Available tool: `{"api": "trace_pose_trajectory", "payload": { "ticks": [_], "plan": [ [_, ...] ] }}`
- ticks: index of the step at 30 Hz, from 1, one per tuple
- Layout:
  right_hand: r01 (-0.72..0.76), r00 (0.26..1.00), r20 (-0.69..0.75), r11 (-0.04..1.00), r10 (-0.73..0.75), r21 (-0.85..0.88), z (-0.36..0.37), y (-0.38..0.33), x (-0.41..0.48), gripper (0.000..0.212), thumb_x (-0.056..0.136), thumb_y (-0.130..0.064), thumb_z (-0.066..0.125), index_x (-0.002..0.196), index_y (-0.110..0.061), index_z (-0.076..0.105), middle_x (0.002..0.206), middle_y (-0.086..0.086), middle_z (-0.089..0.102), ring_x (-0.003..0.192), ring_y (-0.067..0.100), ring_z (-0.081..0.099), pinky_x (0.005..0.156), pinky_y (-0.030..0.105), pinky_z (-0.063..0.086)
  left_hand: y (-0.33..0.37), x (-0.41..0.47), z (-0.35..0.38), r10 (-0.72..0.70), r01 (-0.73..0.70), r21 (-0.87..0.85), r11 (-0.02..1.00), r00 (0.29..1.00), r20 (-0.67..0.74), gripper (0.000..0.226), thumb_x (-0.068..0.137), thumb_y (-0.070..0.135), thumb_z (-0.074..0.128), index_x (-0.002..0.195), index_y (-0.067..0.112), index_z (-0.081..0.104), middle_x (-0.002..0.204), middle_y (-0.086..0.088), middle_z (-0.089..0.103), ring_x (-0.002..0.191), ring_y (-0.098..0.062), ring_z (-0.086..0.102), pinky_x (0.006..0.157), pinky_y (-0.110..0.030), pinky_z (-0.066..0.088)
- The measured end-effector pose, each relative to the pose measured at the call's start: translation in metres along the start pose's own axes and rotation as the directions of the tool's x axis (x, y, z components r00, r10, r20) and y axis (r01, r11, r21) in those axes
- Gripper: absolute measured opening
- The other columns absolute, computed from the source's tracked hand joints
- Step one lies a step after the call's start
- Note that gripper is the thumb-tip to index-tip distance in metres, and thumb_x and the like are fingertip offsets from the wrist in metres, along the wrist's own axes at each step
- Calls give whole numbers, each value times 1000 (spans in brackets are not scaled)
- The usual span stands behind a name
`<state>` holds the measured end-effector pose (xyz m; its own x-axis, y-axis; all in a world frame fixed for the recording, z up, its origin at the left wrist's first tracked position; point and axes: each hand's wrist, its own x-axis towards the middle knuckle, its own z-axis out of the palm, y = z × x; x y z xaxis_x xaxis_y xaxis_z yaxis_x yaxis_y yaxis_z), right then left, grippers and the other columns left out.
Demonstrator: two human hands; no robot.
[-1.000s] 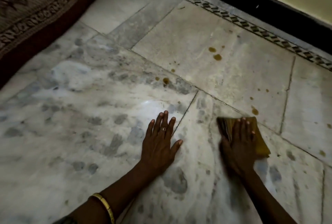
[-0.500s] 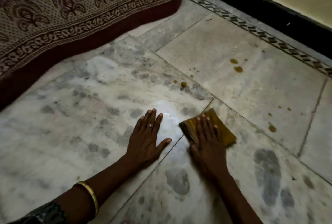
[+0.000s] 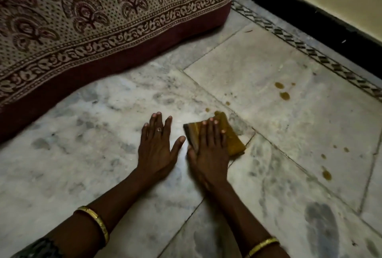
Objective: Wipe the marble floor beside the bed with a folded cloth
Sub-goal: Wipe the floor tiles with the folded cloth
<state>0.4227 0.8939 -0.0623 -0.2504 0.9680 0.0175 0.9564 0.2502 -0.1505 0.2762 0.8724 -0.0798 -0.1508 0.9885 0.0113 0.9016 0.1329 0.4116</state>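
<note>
While the left hand (image 3: 157, 150) lies flat on the marble floor (image 3: 82, 154), palm down, fingers spread and holding nothing, the right hand (image 3: 208, 152) presses flat on a folded cloth (image 3: 231, 137). Cloth is mustard yellow, lying on the floor just right of the left hand; the fingers are laid out straight over it, not curled round it. The thumbs of the two hands are near each other, not touching. Ring on one left finger. Gold bangle (image 3: 97, 222) on left forearm, another bangle (image 3: 263, 244) at right wrist. Brown spots (image 3: 284, 96) dot the paler slab beyond the cloth; smaller ones sit just beside the cloth's far corner. Bed cover (image 3: 93, 19), printed, with maroon hem, hangs down to the floor behind the hands. Patterned border strip (image 3: 310, 51) and black skirting (image 3: 310, 17) run along the wall on the right.
</note>
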Motion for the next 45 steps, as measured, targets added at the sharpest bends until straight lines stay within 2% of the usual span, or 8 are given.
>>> {"api": "trace_pose_trajectory", "payload": {
  "ticks": [5, 13, 17, 23, 34, 39, 43, 45],
  "plan": [
    [104, 994, 26, 994, -104, -16, 1, 24, -42, 76, 80, -38, 38, 148, -6, 28, 154, 18, 24, 145, 30, 19, 113, 46, 14, 6, 4, 5, 0, 1, 56, 998, 1000, -29, 84, 91, 70, -1, 154, 17, 19, 163, -12, 5, 150, -20, -4, 120, -40, -4],
    [-207, 973, -88, 974, 215, 91, -6, 105, 32, 67, 87, -39, 23, 144, -7, 37, 150, 24, 30, 142, 38, 22, 116, 44, 10, 5, 1, 8, -3, 5, 100, 995, 1000, -23, 76, 95, 65, 15, 154, 17, 17, 163, -8, 3, 151, -18, -2, 120, -45, 2],
    [-217, 958, -133, 944, 255, 248, -8, 106, 118, 59, 94, -37, 21, 143, -12, 39, 149, 18, 38, 143, 32, 25, 115, 41, 9, 5, 4, 9, -8, 9, 142, 990, 1000, -8, 78, 94, 67, 15, 154, 16, 16, 163, -9, 2, 151, -20, -2, 120, -46, 3],
    [11, 995, -104, 971, 14, 238, -2, 56, 148, 56, 94, -38, 22, 145, -22, 38, 152, 14, 35, 144, 27, 21, 114, 34, 3, 6, 5, 8, -10, 7, 163, 987, 1000, 19, 82, 93, 69, 9, 154, 15, 17, 163, -11, 2, 151, -23, -1, 120, -49, 5],
    [319, 947, 20, 945, -321, 74, 2, 62, 7, 57, 96, -46, 20, 148, -24, 31, 158, 8, 21, 147, 24, 13, 118, 43, 9, 4, 4, 6, 18, -19, 122, 992, 1000, 13, 78, 96, 64, 6, 152, 12, 25, 162, -13, 11, 150, -25, 11, 118, -47, 8],
    [137, 990, 39, 990, -138, 35, -18, 135, -25, 58, 90, -39, 30, 147, -31, 31, 157, 6, 21, 147, 22, 11, 116, 39, 6, 6, 3, 7, 10, -8, 170, 985, 1000, -8, 74, 94, 57, 22, 149, 8, 32, 159, -17, 19, 148, -29, 19, 118, -47, 10],
    [-142, 990, 34, 988, 140, 67, -20, 138, 20, 67, 87, -54, 9, 149, -29, 21, 159, 9, 13, 147, 21, 1, 116, 37, -4, 6, 4, 10, -3, 7, 198, 980, 1000, -20, 75, 92, 57, 23, 150, 9, 29, 160, -17, 16, 149, -29, 14, 119, -50, 10],
    [-158, 987, 42, 985, 156, 61, -19, 117, 42, 75, 83, -55, 2, 150, -27, 20, 159, 12, 12, 147, 27, 3, 116, 42, -1, 8, 5, 12, 0, 6, 206, 979, 1000, -30, 75, 92, 57, 23, 150, 9, 29, 161, -17, 15, 149, -29, 13, 119, -49, 9]
  ]
}}
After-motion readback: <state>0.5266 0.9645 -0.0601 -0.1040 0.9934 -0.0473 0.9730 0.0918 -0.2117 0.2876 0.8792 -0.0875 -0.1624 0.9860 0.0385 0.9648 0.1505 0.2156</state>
